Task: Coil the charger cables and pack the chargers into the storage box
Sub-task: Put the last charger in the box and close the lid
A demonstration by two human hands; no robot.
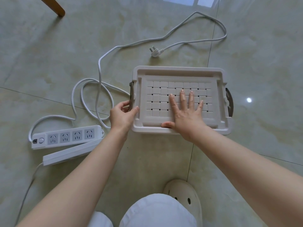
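Note:
A beige storage box (180, 71) with a woven-pattern lid sits closed on the tiled floor. My right hand (186, 115) lies flat on the lid, fingers spread. My left hand (123, 113) grips the grey latch (131, 95) on the box's left end. A white power strip (67, 136) with several sockets lies left of the box, its white cable (100, 71) running in loose loops to a plug (155, 51) behind the box. A second white strip (72, 153) rests on its side in front of the first, its cable trailing to the lower left.
A wooden furniture leg (55, 7) stands at the top left. My knee in white trousers (157, 210) and a cream clog (183, 195) are at the bottom. A second grey latch (229, 102) is on the box's right end.

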